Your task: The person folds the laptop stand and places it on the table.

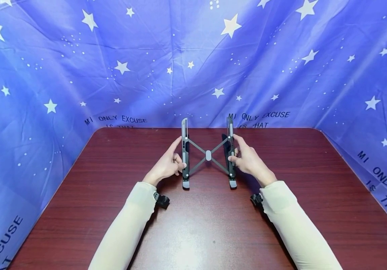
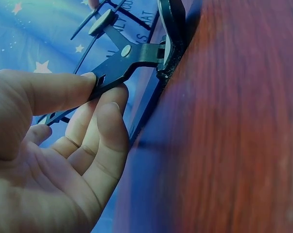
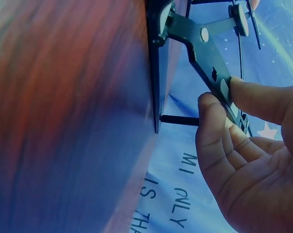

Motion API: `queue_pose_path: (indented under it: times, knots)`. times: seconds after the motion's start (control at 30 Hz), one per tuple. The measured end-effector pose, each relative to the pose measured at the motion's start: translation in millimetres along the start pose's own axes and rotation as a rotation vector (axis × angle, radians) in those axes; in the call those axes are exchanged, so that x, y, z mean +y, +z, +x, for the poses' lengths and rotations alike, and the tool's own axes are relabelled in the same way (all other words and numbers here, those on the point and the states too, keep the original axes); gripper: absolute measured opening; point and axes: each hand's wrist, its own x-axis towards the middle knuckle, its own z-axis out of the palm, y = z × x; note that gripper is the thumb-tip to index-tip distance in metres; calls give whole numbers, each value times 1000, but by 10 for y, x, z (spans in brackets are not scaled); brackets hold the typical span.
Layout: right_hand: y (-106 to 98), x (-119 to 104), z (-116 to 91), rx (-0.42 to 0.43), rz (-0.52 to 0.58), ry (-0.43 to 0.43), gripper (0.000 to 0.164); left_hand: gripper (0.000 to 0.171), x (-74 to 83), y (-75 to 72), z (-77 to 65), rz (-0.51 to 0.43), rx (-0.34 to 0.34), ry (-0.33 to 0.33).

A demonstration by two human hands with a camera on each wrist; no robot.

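Observation:
A black folding laptop stand (image 1: 208, 155) stands on the table, its two side rails apart and linked by crossed bars with a grey oval hub. My left hand (image 1: 164, 165) grips the left rail (image 1: 185, 150), thumb on one side and fingers on the other. On the opposite side, my right hand (image 1: 251, 161) pinches the right rail (image 1: 231, 150) between thumb and fingers. Both wrist views show the stand's angled arm (image 2: 119, 65) and a pale round rivet (image 3: 204, 34) close up. Each rail has a front foot with a grey pad (image 1: 233, 184).
The dark red wood-grain table (image 1: 200, 217) reaches back to a blue curtain (image 1: 166, 48) with white stars and printed words. Black wrist cameras (image 1: 161, 200) are strapped at both cream sleeves (image 1: 126, 225).

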Motion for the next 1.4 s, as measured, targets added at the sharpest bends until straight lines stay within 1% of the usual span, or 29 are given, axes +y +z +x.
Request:
queue_pose_path:
  times: [0.1, 0.13, 0.17, 0.43, 0.63, 0.77, 0.87, 0.97, 1.07, 1.2, 1.3, 1.4]
  knots:
    - [18, -32, 6, -4, 8, -5, 79, 101, 4, -25, -30, 7, 11, 3]
    - [24, -42, 7, -5, 9, -6, 79, 101, -30, -34, -23, 7, 13, 7]
    - [32, -49, 9, -6, 13, -9, 79, 101, -28, -43, -34, 9, 15, 3]
    - [94, -90, 25, -9, 20, -22, 79, 101, -62, -105, -84, 23, 16, -4]
    - [102, -95, 38, -30, 11, -34, 79, 100, -70, -141, -106, 22, 18, 0]
    - [53, -64, 54, -53, 26, -62, 85, 99, -73, -166, -100, 6, 17, 10]
    - [13, -9, 83, -66, 39, -93, 92, 99, -75, -188, -74, 4, 29, 37]
    - [-13, 47, 113, -82, 79, -118, 97, 98, -83, -199, -40, 14, 51, 67]
    - [-26, 73, 131, -106, 165, -121, 99, 96, -90, -199, -12, 31, 64, 84]
    - [-32, 73, 138, -144, 277, -106, 100, 95, -94, -193, 2, 46, 62, 93]
    - [-25, 72, 142, -161, 314, -99, 100, 95, -93, -194, -3, 48, 65, 93]
    - [-16, 69, 144, -162, 310, -95, 100, 95, -96, -195, -5, 40, 65, 88]
